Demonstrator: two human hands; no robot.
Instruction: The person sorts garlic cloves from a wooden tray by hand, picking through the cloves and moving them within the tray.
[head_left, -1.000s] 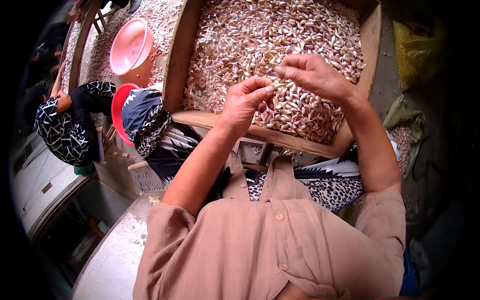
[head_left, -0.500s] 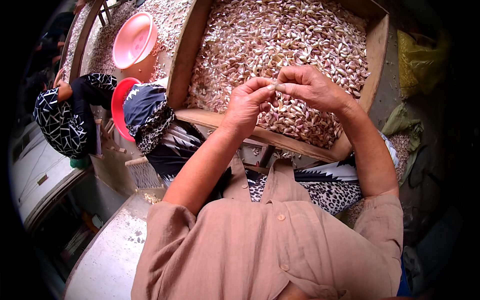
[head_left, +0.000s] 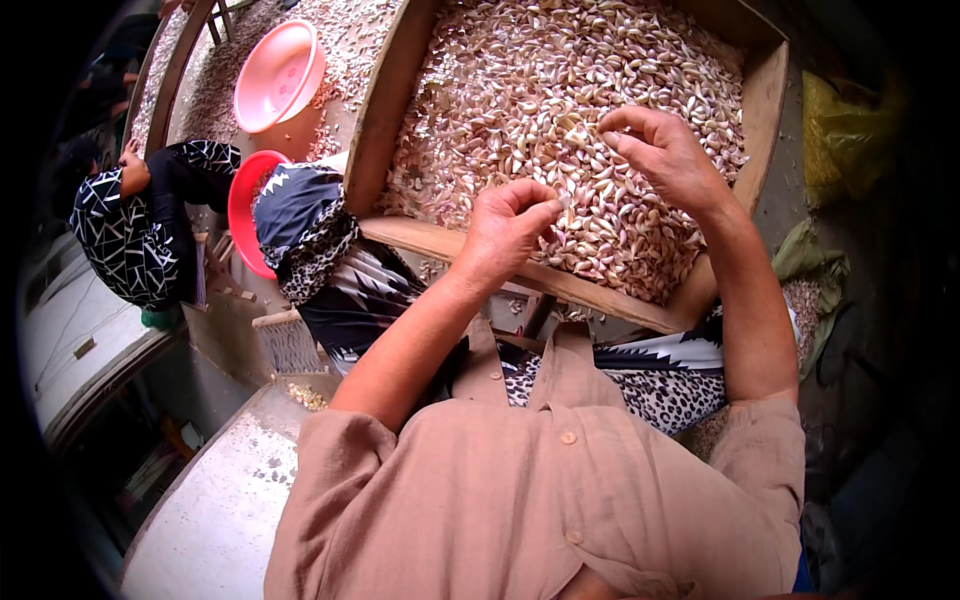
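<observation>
A wooden tray point(head_left: 410, 234) full of pale pink and white garlic cloves point(head_left: 520, 95) lies before me. My left hand point(head_left: 508, 226) hovers over its near side, thumb and forefinger pinched together and the other fingers curled under. A small pale bit shows at those fingertips, but the cloves behind make it hard to tell apart. Farther right and a little farther away, my right hand point(head_left: 665, 160) is held above the cloves. Its thumb and forefinger are apart, with nothing visible between them.
At the left stand a pink basin point(head_left: 280, 75) and a red basin point(head_left: 240, 215), with more garlic spread beyond. A person in a black-and-white patterned top point(head_left: 125, 240) sits at far left. Patterned cloth point(head_left: 300, 225) lies beside the tray. A yellow bag point(head_left: 845, 140) is at the right.
My hands, earlier together at the fingertips, have parted. The left came slightly nearer to me; the right moved right and away, its thumb and forefinger spreading.
</observation>
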